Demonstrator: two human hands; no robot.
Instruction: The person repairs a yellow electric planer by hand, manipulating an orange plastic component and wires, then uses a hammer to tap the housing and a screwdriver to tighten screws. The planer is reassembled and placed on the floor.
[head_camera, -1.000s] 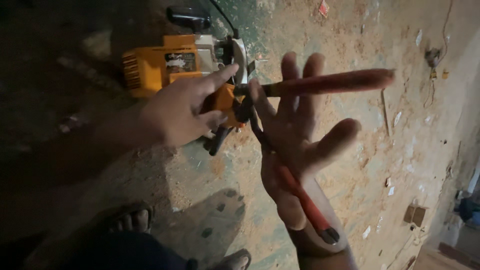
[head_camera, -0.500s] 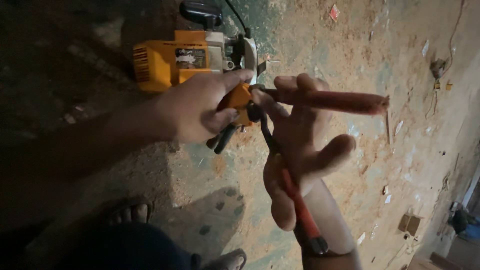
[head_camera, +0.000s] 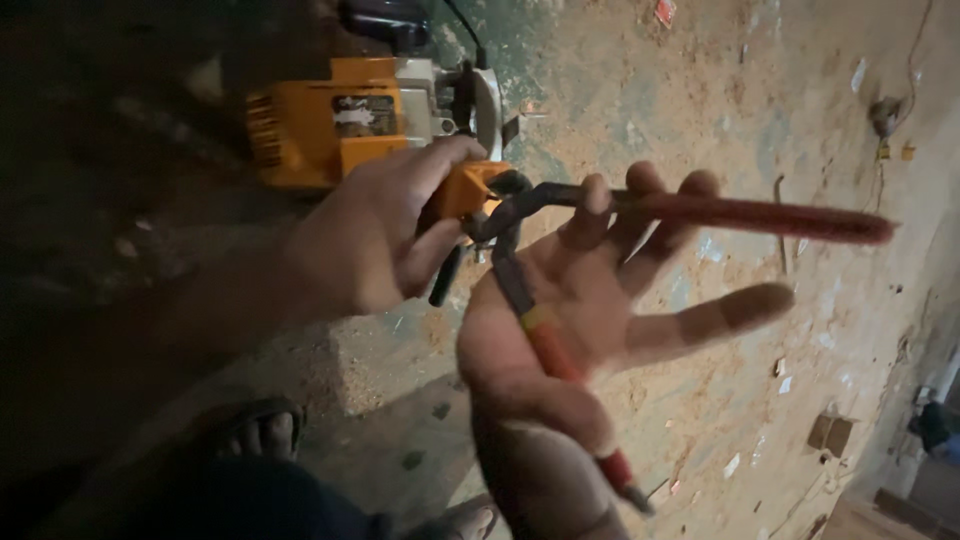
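We hold a pair of red-handled pliers in the right hand, which is spread wide open, palm up. One handle lies along the palm toward the wrist; the other rests across the outstretched fingertips and projects to the right. With the handles this far apart, the jaws at the pivot stand open. The open palm serves as a cradle, not a clamp: we see no finger curled around either handle.

The left hand is closed around a small orange part, pinching it between thumb and fingers right at the pliers' head. A dark stem or lever hangs below it. Holding the part this close to the pivot keeps it steady against the jaws; whether the jaws actually bite on it, we cannot tell.

An orange power tool with a black cord lies on the dusty floor just behind the hands. A sandalled foot shows below, at the lower left.
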